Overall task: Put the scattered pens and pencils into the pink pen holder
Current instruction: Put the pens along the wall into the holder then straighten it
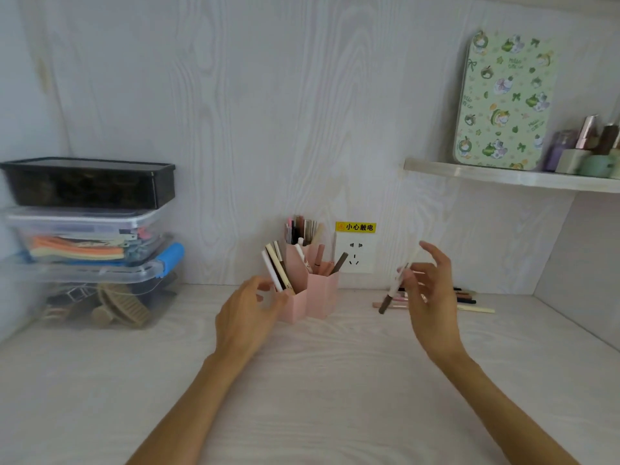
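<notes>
The pink pen holder (pixel 322 293) stands on the desk against the back wall, its several hexagonal cups filled with pens. My left hand (pixel 246 313) touches its front-left cup, fingers curled around that cup's side. My right hand (pixel 431 297) hovers right of the holder and pinches a white pen with a dark brown tip (pixel 391 293), tilted tip-down. Behind that hand, several loose pens and pencils (pixel 469 298) lie on the desk near the wall.
A stack of plastic storage boxes (pixel 90 236) fills the desk's left side. A wall socket (pixel 355 255) with a yellow warning label sits behind the holder. A shelf (pixel 503 177) at upper right carries a green patterned tin and small bottles.
</notes>
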